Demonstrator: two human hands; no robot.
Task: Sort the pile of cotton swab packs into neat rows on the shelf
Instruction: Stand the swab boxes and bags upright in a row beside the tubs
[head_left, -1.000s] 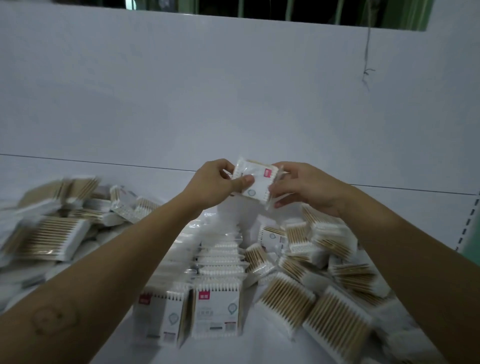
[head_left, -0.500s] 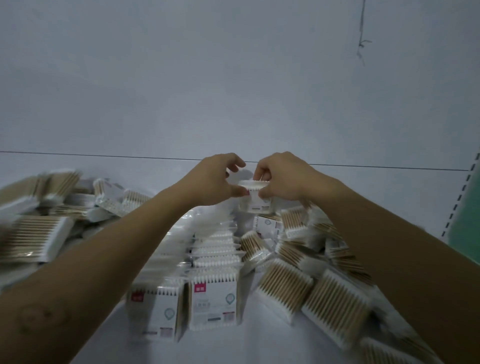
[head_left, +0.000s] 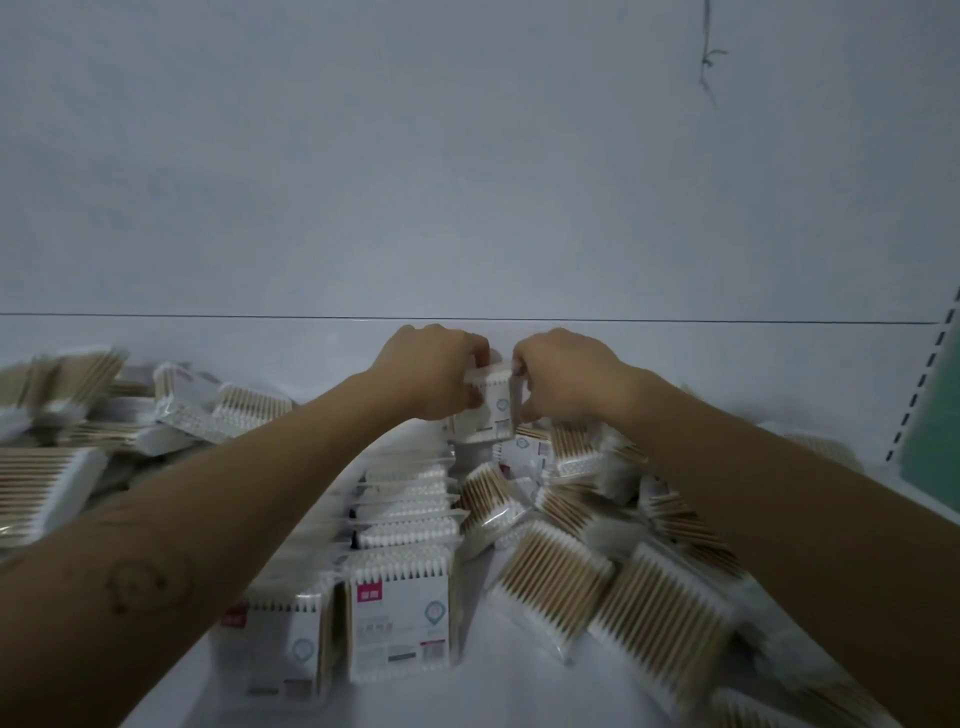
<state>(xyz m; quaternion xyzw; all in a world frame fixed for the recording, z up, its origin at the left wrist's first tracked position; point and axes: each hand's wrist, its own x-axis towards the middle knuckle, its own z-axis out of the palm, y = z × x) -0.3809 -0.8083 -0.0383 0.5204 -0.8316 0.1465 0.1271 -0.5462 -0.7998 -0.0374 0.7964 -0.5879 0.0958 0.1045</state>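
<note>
Two hands hold one pack (head_left: 491, 410) of cotton swabs between them at the far end of the shelf (head_left: 483, 696), close to the white back panel (head_left: 467, 182). The left hand (head_left: 431, 371) has its fingers curled round the pack's left edge, and the right hand (head_left: 566, 376) pinches the right edge in the same way. The knuckles face the camera, so the fingertips are mostly hidden. The pack stands upright, with its printed face toward the viewer and its white swab tips along the top. It sits at the back of the middle row (head_left: 405, 514), a line of upright packs that runs from the hands toward the viewer; whether it touches the shelf floor cannot be told. The front pack (head_left: 402, 629) of that row shows a red label at its upper left corner. Just beside it on the left stands a neighbouring pack (head_left: 280, 649) with the same red label, partly covered by the left forearm. Many loose packs lie tumbled in a right pile (head_left: 660, 608), with wooden sticks showing through the wrap. A left pile (head_left: 47, 488) spreads along the shelf on the other side, blurred. A green strip (head_left: 935, 415) and a line of slots (head_left: 922, 387) stand at the right edge, and a thin wire (head_left: 707, 57) hangs down the panel above
</note>
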